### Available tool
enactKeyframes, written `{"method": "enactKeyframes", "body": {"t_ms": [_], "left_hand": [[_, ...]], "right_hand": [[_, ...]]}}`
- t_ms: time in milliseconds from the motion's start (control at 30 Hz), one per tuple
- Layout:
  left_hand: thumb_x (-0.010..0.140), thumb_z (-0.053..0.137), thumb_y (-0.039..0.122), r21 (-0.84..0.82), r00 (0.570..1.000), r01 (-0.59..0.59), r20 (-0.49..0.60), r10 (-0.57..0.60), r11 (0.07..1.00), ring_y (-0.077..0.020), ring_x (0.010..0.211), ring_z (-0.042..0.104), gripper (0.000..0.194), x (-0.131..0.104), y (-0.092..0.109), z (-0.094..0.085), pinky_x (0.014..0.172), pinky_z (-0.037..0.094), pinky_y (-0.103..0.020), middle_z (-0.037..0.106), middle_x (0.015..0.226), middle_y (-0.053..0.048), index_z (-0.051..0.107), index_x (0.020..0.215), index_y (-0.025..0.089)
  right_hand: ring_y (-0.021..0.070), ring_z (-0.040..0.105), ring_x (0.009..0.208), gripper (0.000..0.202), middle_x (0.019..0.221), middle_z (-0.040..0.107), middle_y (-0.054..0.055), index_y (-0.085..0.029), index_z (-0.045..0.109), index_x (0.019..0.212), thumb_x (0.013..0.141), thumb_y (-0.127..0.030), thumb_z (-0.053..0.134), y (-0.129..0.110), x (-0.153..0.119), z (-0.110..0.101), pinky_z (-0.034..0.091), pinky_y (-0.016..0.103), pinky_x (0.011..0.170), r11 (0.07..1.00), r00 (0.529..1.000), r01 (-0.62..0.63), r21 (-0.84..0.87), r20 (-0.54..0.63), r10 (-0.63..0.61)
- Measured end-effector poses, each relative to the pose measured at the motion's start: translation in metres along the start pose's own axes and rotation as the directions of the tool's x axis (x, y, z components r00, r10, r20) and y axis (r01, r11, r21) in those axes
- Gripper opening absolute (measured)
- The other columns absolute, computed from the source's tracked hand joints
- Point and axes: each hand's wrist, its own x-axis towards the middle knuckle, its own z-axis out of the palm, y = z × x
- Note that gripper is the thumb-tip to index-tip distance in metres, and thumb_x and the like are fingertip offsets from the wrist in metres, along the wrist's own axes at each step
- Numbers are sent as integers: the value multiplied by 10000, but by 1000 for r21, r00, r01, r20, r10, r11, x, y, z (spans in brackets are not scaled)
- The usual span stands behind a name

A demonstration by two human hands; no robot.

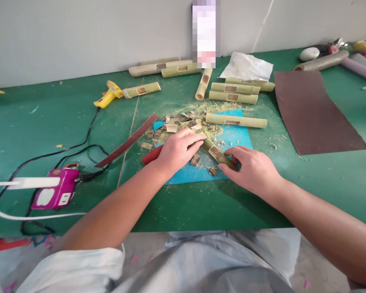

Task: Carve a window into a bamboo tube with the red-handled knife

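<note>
The right hand (247, 165) holds a pale-green, notched bamboo tube (220, 156); the left hand (179, 150) curls at its far end, grip unclear. Working this piece seems the step, calling next for steadiness. Beyond lie curved bamboo chips (171, 128).

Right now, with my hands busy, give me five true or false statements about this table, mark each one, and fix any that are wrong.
1. The right hand holds a bamboo tube with a cut opening. True.
2. The yellow glue gun lies on the blue sheet. False: the yellow glue gun lies on the green table, left of the blue sheet.
3. The brown sheet lies to the right of both hands. True.
4. The white tissue is under the left hand. False: the white tissue is near the wall.
5. Chips lie on the blue sheet. True.
</note>
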Motion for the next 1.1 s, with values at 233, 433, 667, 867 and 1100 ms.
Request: {"method": "enactKeyframes", "body": {"t_ms": [233, 433, 667, 867, 1100], "left_hand": [[923, 575, 183, -67, 998, -56, 18, 57, 996, -129, 811, 673, 171, -1, 6, 0, 768, 535, -233, 714, 900, -57, 710, 1018, 139], [957, 512, 227, 60, 995, -98, 39, 96, 993, -137, 752, 649, 214, -1, 7, -1, 701, 525, -247, 686, 823, -65, 703, 982, 133], [963, 503, 243, 81, 996, -85, 32, 83, 993, -136, 752, 645, 226, 0, 4, -2, 700, 520, -247, 686, 834, -64, 704, 970, 139], [963, 500, 231, 108, 993, -109, 48, 104, 988, -134, 723, 629, 223, 0, 9, -2, 664, 498, -238, 665, 790, -56, 700, 942, 136], [981, 454, 231, 150, 991, -124, 75, 114, 981, -140, 713, 620, 259, -1, 14, -1, 669, 497, -249, 648, 764, -58, 690, 948, 130]], "right_hand": [[123, 486, 621, 251, 762, 619, 0, -207, 643, 921, 809, -421, 574, -1, -1, 3, 307, 265, 574, 1000, 1000, 0, -16, -9, 0], [125, 481, 606, 244, 741, 608, 5, -197, 641, 911, 823, -404, 547, -2, -1, 4, 306, 269, 571, 1000, 1000, 10, -20, -7, -10], [122, 473, 602, 217, 744, 610, 8, -197, 628, 889, 823, -385, 541, -2, -2, 4, 293, 267, 567, 1000, 1000, 12, -28, -6, -12], [121, 468, 607, 215, 748, 605, 9, -192, 614, 863, 835, -386, 526, -1, -2, 7, 288, 269, 569, 998, 999, 36, -42, -21, -37], [117, 458, 593, 201, 733, 595, 9, -194, 602, 827, 835, -383, 533, -2, -3, 8, 275, 269, 557, 996, 997, 59, -66, -52, -62]]}}
